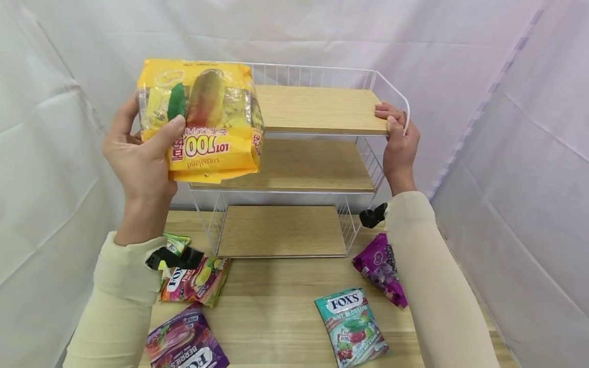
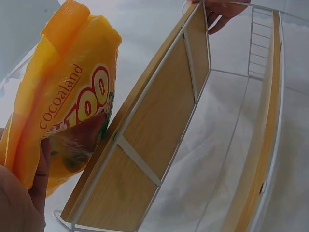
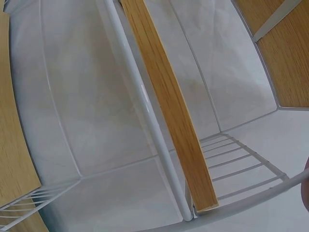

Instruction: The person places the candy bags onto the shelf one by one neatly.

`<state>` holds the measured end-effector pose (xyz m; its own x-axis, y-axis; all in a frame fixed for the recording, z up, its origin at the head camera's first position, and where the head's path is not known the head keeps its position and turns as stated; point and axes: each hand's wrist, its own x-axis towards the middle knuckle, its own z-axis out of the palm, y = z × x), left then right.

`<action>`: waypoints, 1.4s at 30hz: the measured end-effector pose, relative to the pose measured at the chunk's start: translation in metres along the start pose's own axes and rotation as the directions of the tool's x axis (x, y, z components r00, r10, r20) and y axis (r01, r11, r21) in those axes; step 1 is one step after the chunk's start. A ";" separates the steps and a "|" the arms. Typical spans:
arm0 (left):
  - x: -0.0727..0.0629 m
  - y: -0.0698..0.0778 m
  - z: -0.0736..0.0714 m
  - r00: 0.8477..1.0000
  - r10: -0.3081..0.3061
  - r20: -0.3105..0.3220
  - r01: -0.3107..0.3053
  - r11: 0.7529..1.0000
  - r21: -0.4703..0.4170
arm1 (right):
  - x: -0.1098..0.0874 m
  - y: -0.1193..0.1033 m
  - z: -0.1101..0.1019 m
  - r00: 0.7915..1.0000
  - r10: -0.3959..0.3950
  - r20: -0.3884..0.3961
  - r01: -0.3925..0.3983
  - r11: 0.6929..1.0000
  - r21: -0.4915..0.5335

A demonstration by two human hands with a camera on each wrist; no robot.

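My left hand [image 1: 143, 161] holds a yellow bag of Cocoaland LOT 100 gummies [image 1: 213, 153] in front of the left end of a three-tier shelf rack [image 1: 317, 110]. The bag's print is upside down in the head view. Its thumb lies across the near face; the bag hides most of the fingers. At the rack's front right corner, my right hand [image 1: 399, 143] grips the edge of the top tier, fingers over the wooden board. In the left wrist view the gummy bag [image 2: 72, 96] appears close beside the top board [image 2: 159, 116].
On the wooden table [image 1: 271, 306], a fruit candy bag [image 1: 198, 281] and a purple berries bag [image 1: 186, 337] lie left. A teal mint candy bag [image 1: 352, 327] and a purple bag [image 1: 379, 268] lie right. White curtains [image 1: 285, 25] enclose the back and sides.
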<state>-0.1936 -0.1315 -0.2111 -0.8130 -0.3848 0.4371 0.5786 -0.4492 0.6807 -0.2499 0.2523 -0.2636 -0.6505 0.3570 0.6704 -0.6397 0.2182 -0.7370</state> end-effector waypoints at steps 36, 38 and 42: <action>0.018 0.011 0.021 0.920 -0.392 -0.013 0.388 0.904 0.183 | -0.002 -0.002 -0.007 1.000 0.026 -0.007 -0.026 0.999 0.028; 0.019 0.010 0.020 0.911 -0.412 -0.021 0.407 0.891 0.202 | -0.002 -0.002 -0.007 1.000 0.025 -0.006 -0.025 0.999 0.023; 0.021 0.008 0.018 0.903 -0.429 -0.025 0.424 0.879 0.217 | -0.003 -0.013 -0.005 1.000 0.027 0.003 -0.027 1.000 0.016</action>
<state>-0.2070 -0.1287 -0.1856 -0.9807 -0.1749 0.0877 0.1499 -0.3833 0.9114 -0.2373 0.2530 -0.2566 -0.6688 0.3599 0.6506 -0.6283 0.1944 -0.7533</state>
